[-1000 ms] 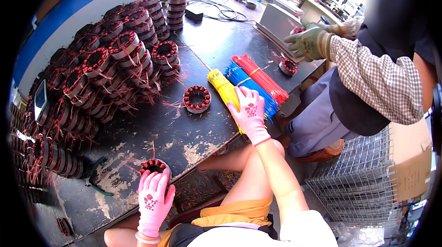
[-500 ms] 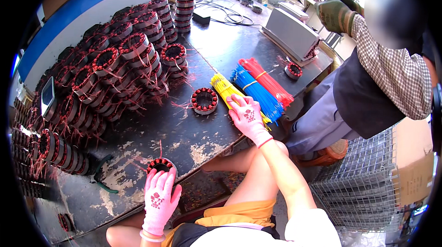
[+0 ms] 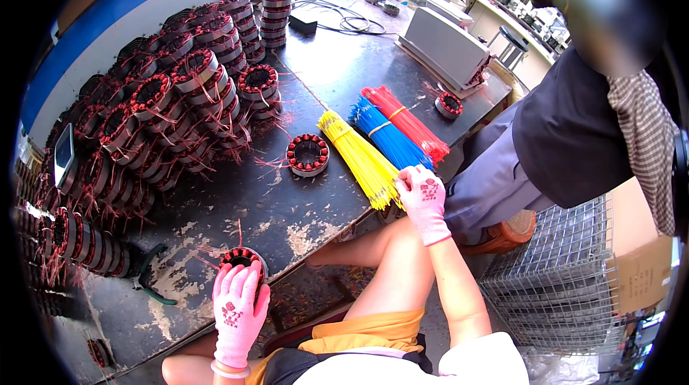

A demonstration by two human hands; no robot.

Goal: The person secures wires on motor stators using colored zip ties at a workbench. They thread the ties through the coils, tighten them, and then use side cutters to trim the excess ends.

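Gloved hands at a dark table (image 3: pixel 344 76) of wound motor coils.
We see heaped coils (image 3: pixel 158 119), then a wire basket (image 3: pixel 560 299) whose contents we cannot tell. Our right hand (image 3: pixel 423 198) pinches the yellow wire bundle (image 3: pixel 359 159) at the table's edge; our left hand (image 3: pixel 239 310) cups a single coil (image 3: pixel 240 259).

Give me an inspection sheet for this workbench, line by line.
Surface: dark worn bench, paint chipped.
Job's things: wound stator under left hand; yellow wire bundle at right hand.
Clutter: stacked stators, loose stator, blue bundle, red bundle, green pliers.
Grippers: both gloved.
Cables: black cable at far end.
Surroundings: wire basket, another person standing at right.
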